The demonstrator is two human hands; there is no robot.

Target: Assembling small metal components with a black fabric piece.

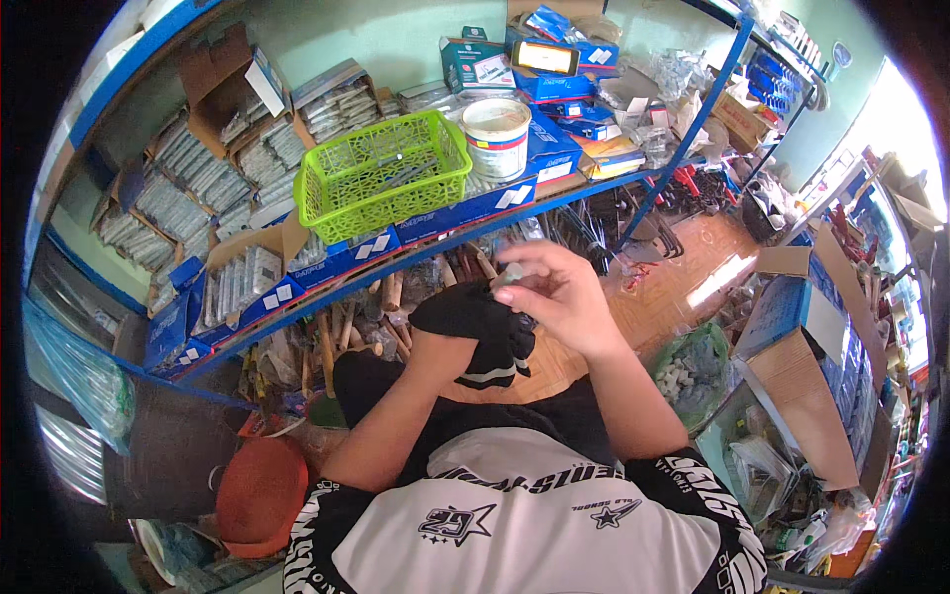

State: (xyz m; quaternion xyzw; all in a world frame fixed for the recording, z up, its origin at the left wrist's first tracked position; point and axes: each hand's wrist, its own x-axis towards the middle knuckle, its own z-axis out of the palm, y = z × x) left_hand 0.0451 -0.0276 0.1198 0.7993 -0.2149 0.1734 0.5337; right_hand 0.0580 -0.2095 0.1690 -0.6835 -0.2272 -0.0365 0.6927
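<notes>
A blue metal shelf [416, 246] carries a green basket [381, 173], a white tub [497, 136] just right of it, blue boxes [554, 148] and open cartons of grey packets [188, 183]. On the wooden floor [683, 287] below stand an open carton [802, 376] and a red stool [259, 492].

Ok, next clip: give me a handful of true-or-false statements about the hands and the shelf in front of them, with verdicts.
1. The left hand is covered by a black cloth or glove. True.
2. The right hand is bare and pinches a small pale object at its fingertips. True.
3. The green basket lies on the floor. False: it sits on the blue shelf.
4. A white tub stands right of the basket. True.
5. The hands are far apart. False: they meet in front of the chest.
</notes>
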